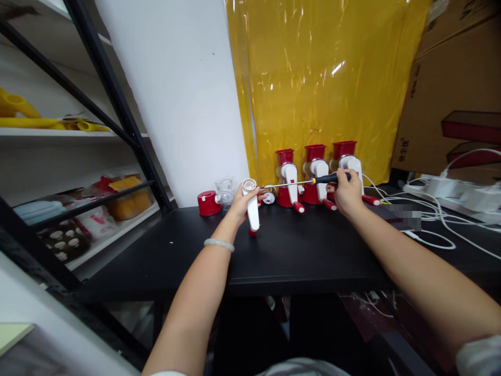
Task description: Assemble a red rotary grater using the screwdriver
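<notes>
My left hand (pixel 239 203) is closed around a white crank handle (pixel 253 215), which hangs tilted with its round socket end up and a red knob below. In my right hand (pixel 349 192) is a screwdriver (pixel 326 179) with a black and yellow grip. Its long metal shaft points left, and the tip reaches the fingers of my left hand beside the crank; whether it touches a screw I cannot tell. Behind my hands stand red and white rotary graters (pixel 289 180), each with a crank. A red base (pixel 209 203) and a clear plastic part (pixel 226 189) sit left of my left hand.
A black table (pixel 274 261) lies under my hands. White cables and chargers (pixel 442 188) crowd its right side, near a large cardboard box (pixel 450 83). Yellow plastic sheeting (pixel 324 68) hangs behind the graters. A black-framed shelf (pixel 121 115) stands on the left.
</notes>
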`<state>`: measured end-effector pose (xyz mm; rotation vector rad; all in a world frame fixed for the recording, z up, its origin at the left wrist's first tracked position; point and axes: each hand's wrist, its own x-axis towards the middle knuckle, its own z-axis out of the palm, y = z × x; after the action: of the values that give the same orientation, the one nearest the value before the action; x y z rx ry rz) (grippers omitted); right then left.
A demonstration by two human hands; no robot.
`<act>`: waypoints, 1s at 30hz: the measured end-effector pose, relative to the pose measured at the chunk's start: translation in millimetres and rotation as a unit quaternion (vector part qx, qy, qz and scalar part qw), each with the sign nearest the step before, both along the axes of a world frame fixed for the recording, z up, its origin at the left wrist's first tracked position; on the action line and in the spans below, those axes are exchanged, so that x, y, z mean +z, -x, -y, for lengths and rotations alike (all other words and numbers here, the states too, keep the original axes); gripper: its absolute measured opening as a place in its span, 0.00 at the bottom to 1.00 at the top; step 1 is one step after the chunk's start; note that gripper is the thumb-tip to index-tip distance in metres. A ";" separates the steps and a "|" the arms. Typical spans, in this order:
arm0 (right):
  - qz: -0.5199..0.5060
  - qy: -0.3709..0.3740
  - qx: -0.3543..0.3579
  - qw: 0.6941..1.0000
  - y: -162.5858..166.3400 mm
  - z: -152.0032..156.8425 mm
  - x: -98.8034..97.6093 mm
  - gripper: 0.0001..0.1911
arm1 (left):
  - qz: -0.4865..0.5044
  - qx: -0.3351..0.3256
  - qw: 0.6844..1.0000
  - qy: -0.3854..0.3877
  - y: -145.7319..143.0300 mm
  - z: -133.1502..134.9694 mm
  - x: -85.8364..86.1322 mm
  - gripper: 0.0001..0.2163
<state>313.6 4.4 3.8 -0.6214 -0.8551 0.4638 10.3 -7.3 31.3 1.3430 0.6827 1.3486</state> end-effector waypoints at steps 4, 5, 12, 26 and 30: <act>0.012 0.006 -0.005 1.000 0.6 0.1 -0.8 0.25 | 0.026 0.011 1.000 0.015 -1.1 1.6 1.7 0.18; 0.015 0.006 -0.006 1.000 0.7 0.3 -0.6 0.25 | 0.029 0.013 0.999 0.015 -1.3 2.2 2.2 0.18; 0.018 0.002 -0.005 1.000 2.0 3.8 0.6 0.26 | 0.028 0.022 0.999 0.008 -2.1 2.7 2.8 0.18; 0.021 -0.005 -0.009 1.000 -0.3 5.1 3.1 0.26 | -0.032 0.036 0.999 -0.024 -0.3 2.1 0.9 0.22; 0.028 -0.014 -0.008 0.999 0.9 7.9 5.7 0.26 | -0.034 0.028 0.999 -0.025 -0.1 3.5 1.8 0.22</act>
<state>312.7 -3.5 9.6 -0.6177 -0.9072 0.4210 10.4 -10.8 33.2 1.4242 0.7419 1.3763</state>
